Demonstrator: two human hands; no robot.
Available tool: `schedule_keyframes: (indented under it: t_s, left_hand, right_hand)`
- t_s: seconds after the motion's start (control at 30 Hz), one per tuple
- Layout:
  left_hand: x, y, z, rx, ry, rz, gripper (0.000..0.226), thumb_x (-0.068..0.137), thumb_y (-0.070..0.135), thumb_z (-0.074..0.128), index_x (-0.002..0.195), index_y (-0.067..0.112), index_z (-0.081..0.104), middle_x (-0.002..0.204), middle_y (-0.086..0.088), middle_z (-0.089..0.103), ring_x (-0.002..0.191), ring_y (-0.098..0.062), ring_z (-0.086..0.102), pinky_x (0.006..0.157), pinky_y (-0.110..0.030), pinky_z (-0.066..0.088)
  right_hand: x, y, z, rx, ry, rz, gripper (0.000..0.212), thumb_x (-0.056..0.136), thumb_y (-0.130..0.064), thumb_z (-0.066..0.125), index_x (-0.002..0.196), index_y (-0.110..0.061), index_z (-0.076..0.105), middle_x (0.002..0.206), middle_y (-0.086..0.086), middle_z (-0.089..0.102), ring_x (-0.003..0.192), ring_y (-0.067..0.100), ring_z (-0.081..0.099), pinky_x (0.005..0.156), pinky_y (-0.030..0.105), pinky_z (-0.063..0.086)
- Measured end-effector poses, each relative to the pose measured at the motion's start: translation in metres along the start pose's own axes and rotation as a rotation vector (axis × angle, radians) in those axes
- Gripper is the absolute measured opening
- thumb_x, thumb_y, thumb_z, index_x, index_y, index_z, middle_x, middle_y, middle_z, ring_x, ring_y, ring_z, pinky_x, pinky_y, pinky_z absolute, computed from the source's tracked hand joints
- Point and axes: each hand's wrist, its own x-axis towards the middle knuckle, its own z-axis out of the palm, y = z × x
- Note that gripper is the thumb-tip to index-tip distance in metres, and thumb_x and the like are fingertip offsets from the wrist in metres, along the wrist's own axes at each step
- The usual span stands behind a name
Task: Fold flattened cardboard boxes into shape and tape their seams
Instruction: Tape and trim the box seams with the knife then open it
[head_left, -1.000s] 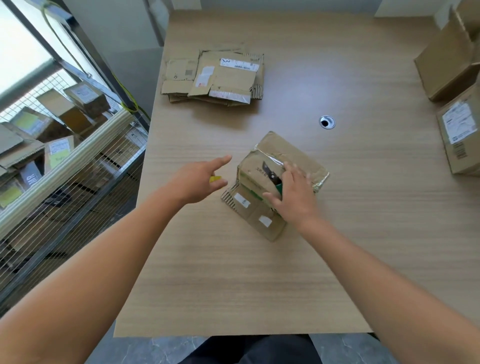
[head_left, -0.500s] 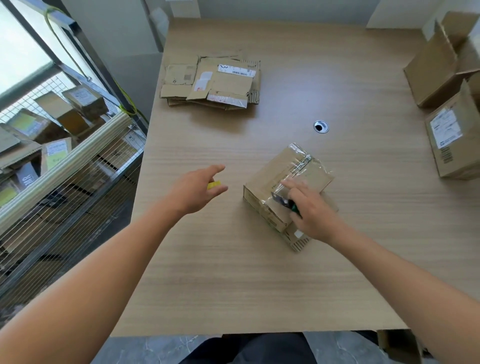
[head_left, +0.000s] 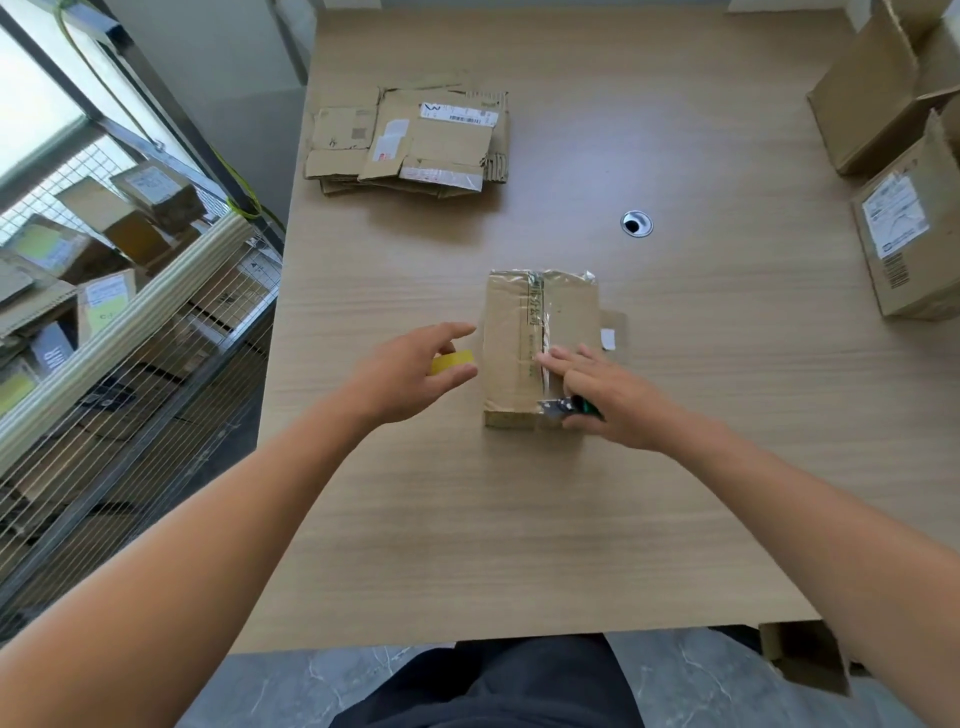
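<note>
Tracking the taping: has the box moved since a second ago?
Yes. The box has turned anticlockwise: slanted to the table grain before, now square across it.

Tabletop (head_left: 519, 545) free nearside; boxes (head_left: 904, 249) block right.

arms: two bare forearms, running from the lower frame corners toward centre | left hand (head_left: 410, 376): bare, left of centre | right hand (head_left: 621, 402): bare, right of centre | clothing: dark, near-black garment (head_left: 519, 686), bottom centre, softly creased
</note>
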Motion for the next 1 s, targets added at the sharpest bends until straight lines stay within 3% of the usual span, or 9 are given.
schedule_keyframes:
  t_s: [0.07, 0.1, 0.13, 0.2, 0.3, 0.43, 0.5, 0.63, 1.0]
  left_hand:
    - [-0.003, 0.004, 0.000, -0.071, -0.020, 0.022, 0.059, 0.093, 0.045, 0.066, 0.147, 0.034, 0.045, 0.123, 0.008, 0.059, 0.107, -0.008, 0.056, 0.093, -0.028, 0.044]
    - [-0.005, 0.007, 0.001, -0.098, -0.027, 0.037, 0.060, 0.093, 0.042, 0.068, 0.148, 0.033, 0.045, 0.123, 0.009, 0.058, 0.106, -0.002, 0.055, 0.092, -0.021, 0.043]
    - [-0.007, 0.009, 0.002, -0.114, -0.029, 0.057, 0.061, 0.092, 0.040, 0.069, 0.148, 0.032, 0.045, 0.121, 0.010, 0.057, 0.102, 0.007, 0.053, 0.088, -0.012, 0.040]
    - [-0.009, 0.015, 0.005, -0.126, -0.024, 0.090, 0.061, 0.092, 0.036, 0.071, 0.148, 0.029, 0.046, 0.118, 0.012, 0.055, 0.097, 0.021, 0.049, 0.079, 0.000, 0.035]
    - [-0.011, 0.022, 0.006, -0.089, -0.026, 0.127, 0.064, 0.091, 0.038, 0.071, 0.148, 0.030, 0.044, 0.120, 0.011, 0.057, 0.095, 0.007, 0.052, 0.078, -0.002, 0.035]
    - [-0.010, 0.030, 0.008, -0.025, -0.052, 0.165, 0.068, 0.090, 0.042, 0.071, 0.150, 0.032, 0.042, 0.126, 0.007, 0.060, 0.109, -0.011, 0.058, 0.090, -0.025, 0.046]
    - [-0.009, 0.033, 0.009, 0.012, -0.057, 0.175, 0.070, 0.090, 0.044, 0.071, 0.151, 0.032, 0.040, 0.129, 0.005, 0.061, 0.114, -0.014, 0.058, 0.095, -0.030, 0.047]
    - [-0.006, 0.040, 0.010, 0.089, -0.040, 0.199, 0.071, 0.090, 0.046, 0.069, 0.152, 0.032, 0.038, 0.135, 0.004, 0.060, 0.120, -0.015, 0.057, 0.096, -0.031, 0.045]
    - [-0.001, 0.049, 0.011, 0.159, 0.014, 0.242, 0.070, 0.092, 0.044, 0.068, 0.152, 0.026, 0.038, 0.137, 0.002, 0.059, 0.122, -0.017, 0.056, 0.093, -0.031, 0.041]
  right_hand:
    - [-0.003, -0.010, -0.003, 0.090, 0.086, 0.013, 0.028, 0.094, -0.019, 0.072, 0.086, -0.009, 0.046, 0.160, 0.009, 0.039, 0.152, 0.019, 0.028, 0.125, 0.041, 0.020]
    - [-0.005, -0.019, -0.002, 0.185, 0.197, 0.043, 0.026, 0.094, -0.021, 0.071, 0.088, -0.008, 0.050, 0.152, 0.008, 0.049, 0.144, 0.015, 0.040, 0.119, 0.035, 0.030]
    - [-0.006, -0.030, 0.000, 0.311, 0.342, 0.102, 0.019, 0.095, -0.022, 0.071, 0.093, -0.012, 0.054, 0.137, 0.003, 0.060, 0.127, 0.008, 0.053, 0.105, 0.030, 0.041]
    - [-0.001, -0.053, 0.004, 0.617, 0.585, 0.306, 0.016, 0.097, -0.023, 0.068, 0.091, -0.030, 0.054, 0.098, -0.005, 0.064, 0.087, 0.007, 0.061, 0.077, 0.027, 0.048]
    - [0.011, -0.078, 0.011, 1.023, 0.666, 0.601, 0.015, 0.096, -0.027, 0.069, 0.092, -0.019, 0.057, 0.081, 0.004, 0.060, 0.059, 0.014, 0.056, 0.055, 0.036, 0.050]
    - [0.021, -0.093, 0.014, 1.227, 0.624, 0.678, 0.027, 0.095, -0.022, 0.072, 0.120, -0.016, 0.066, 0.081, -0.004, 0.062, 0.053, 0.008, 0.053, 0.049, 0.027, 0.048]
    - [0.023, -0.096, 0.013, 1.246, 0.605, 0.663, 0.027, 0.095, -0.018, 0.070, 0.122, -0.014, 0.066, 0.077, -0.004, 0.063, 0.052, 0.010, 0.053, 0.049, 0.026, 0.047]
    - [0.024, -0.099, 0.011, 1.277, 0.558, 0.624, 0.018, 0.098, -0.007, 0.061, 0.108, -0.019, 0.071, 0.069, 0.003, 0.059, 0.052, 0.012, 0.054, 0.047, 0.026, 0.047]
    - [0.015, -0.095, 0.002, 1.240, 0.504, 0.615, 0.028, 0.093, -0.005, 0.058, 0.115, -0.015, 0.073, 0.086, 0.011, 0.065, 0.061, 0.012, 0.057, 0.051, 0.029, 0.049]
